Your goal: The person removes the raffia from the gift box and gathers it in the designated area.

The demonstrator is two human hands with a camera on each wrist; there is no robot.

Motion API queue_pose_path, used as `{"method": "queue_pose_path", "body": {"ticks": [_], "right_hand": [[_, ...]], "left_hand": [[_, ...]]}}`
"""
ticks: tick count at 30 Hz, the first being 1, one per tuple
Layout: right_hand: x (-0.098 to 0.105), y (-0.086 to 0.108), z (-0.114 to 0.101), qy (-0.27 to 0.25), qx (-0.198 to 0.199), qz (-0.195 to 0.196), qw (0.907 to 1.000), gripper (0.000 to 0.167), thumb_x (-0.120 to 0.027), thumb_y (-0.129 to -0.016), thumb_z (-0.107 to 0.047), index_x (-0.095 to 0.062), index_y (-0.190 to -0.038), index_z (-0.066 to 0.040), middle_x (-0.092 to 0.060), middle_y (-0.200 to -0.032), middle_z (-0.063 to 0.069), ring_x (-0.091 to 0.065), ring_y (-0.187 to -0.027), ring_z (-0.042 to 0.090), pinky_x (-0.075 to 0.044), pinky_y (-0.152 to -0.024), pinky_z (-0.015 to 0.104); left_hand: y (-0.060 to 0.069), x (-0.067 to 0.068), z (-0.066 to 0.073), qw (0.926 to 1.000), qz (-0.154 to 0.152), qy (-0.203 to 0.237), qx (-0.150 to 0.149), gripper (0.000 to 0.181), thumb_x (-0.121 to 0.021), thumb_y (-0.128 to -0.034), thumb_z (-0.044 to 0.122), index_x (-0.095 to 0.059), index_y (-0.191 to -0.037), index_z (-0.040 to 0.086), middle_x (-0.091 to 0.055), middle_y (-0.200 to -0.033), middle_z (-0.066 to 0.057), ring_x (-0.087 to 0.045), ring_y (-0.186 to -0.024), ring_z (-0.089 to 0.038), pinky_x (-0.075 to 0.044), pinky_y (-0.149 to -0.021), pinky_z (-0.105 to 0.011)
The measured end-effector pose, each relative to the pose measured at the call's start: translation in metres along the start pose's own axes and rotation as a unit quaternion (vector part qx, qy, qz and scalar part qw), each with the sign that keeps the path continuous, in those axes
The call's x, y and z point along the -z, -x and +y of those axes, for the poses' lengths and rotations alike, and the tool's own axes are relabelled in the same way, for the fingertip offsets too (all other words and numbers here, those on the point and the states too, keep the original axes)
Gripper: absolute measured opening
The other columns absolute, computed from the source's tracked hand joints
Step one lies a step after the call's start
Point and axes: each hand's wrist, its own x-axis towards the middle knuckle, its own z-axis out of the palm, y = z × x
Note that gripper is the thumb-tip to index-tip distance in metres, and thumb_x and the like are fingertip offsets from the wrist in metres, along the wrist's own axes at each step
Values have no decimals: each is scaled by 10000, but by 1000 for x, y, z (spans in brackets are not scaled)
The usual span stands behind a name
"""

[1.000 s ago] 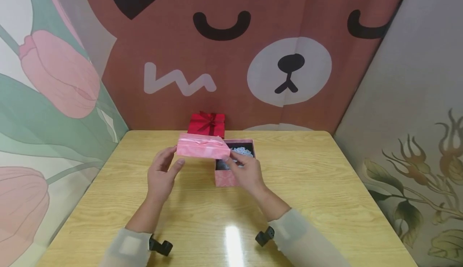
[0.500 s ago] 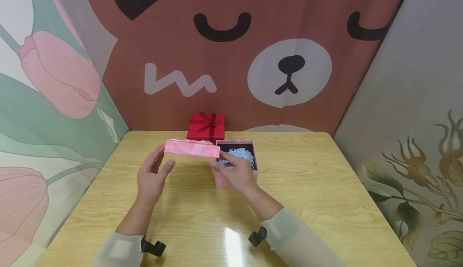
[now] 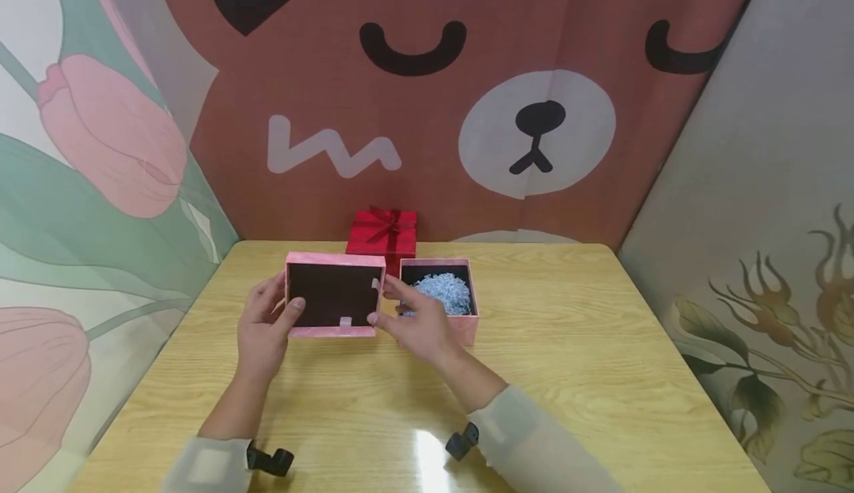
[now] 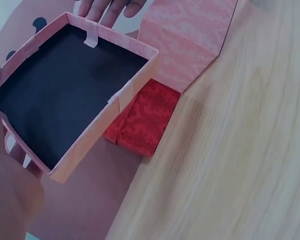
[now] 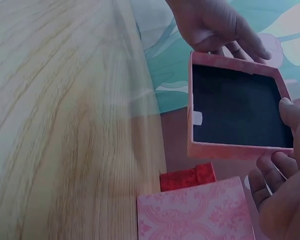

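Pink lid (image 3: 333, 294), black inside w/ pale tabs (image 3: 345, 322), is up just L of the open pink box (image 3: 462, 328). Ur L hand (image 3: 263, 326) & R hand (image 3: 427, 324) pinch its sides. Half a sec ago its outside faced u, now the inside does. Red box (image 3: 372, 235) sits nr the table (image 3: 554, 330)'s back edge; more room R.

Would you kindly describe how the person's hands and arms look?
The left hand and right hand are ungloved. The left sleeve and right sleeve are pale greyish-beige, the left showing a paler square; each has a small black device at its end.
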Motion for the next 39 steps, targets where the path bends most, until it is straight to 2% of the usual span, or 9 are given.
{"method": "queue_pose_path", "body": {"ticks": [3, 8, 12, 17, 22, 26, 31, 34, 39], "right_hand": [[-5, 1, -4, 85, 61, -95, 9999, 754, -840, -872, -434, -516, -1541, -305, -679, -1358, -70, -637, -1233, 141, -563, -987, 434], [-11, 1, -7, 383, 109, -273, 9988, 806, -838, -859, -481, -468, -1560, -334, -618, -1447, -76, -639, -1241, 212, -570, -970, 402], [-15, 0, -5, 196, 2, -497, 9986, 821, -868, -831, -464, -459, -1536, -366, -570, -1503, -64, -619, -1253, 307, -551, -978, 512], [-22, -1, -4, -44, -156, -799, 9967, 958, -914, -779, -432, -372, -1569, -443, -504, -1561, -74, -565, -1322, 370, -512, -1004, 607], [-30, -3, -5, -37, -104, -1098, 9939, 1114, -930, -756, -428, -242, -1632, -444, -349, -1640, -168, -524, -1396, 295, -490, -1088, 515], [-36, -4, -4, 208, -101, -1186, 9927, 1150, -911, -756, -481, -189, -1649, -429, -183, -1678, -241, -523, -1401, 261, -508, -1076, 456], [-44, -8, 2, 616, -197, -1171, 9910, 1149, -899, -764, -502, -181, -1657, -407, -237, -1677, -192, -569, -1356, 288, -536, -1042, 411], [-49, -10, 7, 701, -231, -1178, 9903, 1138, -910, -785, -428, -192, -1665, -364, -279, -1675, -142, -580, -1342, 317, -533, -1041, 373], [-56, -13, 14, 940, -320, -1171, 9881, 1128, -912, -800, -383, -193, -1668, -347, -309, -1670, -112, -590, -1330, 316, -524, -1051, 354]], "left_hand": [[-1, 7, -1, 9992, 54, -361, 178, 546, -731, -957, 27, -601, -1476, 136, -526, -1325, 9, -596, -1219, -152, -503, -959, -138], [-3, 19, -1, 9987, -49, -118, 500, 530, -717, -975, 52, -591, -1484, 133, -554, -1359, -5, -631, -1175, -102, -577, -847, -181], [-4, 28, -1, 9967, -218, -21, 778, 529, -700, -998, 98, -559, -1508, 124, -542, -1417, 13, -639, -1161, -64, -600, -791, -205], [-6, 39, -1, 9933, -498, 25, 1047, 551, -671, -1024, 143, -507, -1550, 150, -495, -1517, 19, -623, -1171, -29, -582, -832, -184], [-4, 51, -2, 9884, -740, -386, 1271, 577, -672, -1029, 196, -477, -1572, 170, -454, -1600, 1, -587, -1185, 28, -544, -875, -139], [-3, 58, -4, 9851, -953, -647, 1276, 623, -697, -1013, 186, -454, -1586, 175, -442, -1616, -47, -571, -1187, 47, -523, -894, -118], [-3, 66, -10, 9817, -1228, -762, 1239, 678, -731, -987, 156, -432, -1596, 170, -451, -1598, -138, -565, -1203, 40, -522, -909, -128], [-3, 71, -13, 9773, -1408, -914, 1296, 721, -752, -972, 160, -413, -1607, 198, -418, -1619, -137, -534, -1271, 3, -519, -916, -132], [-3, 77, -16, 9651, -1758, -1206, 1521, 853, -809, -928, 198, -338, -1637, 245, -316, -1674, -123, -407, -1468, -334, -508, -908, -120]]}}
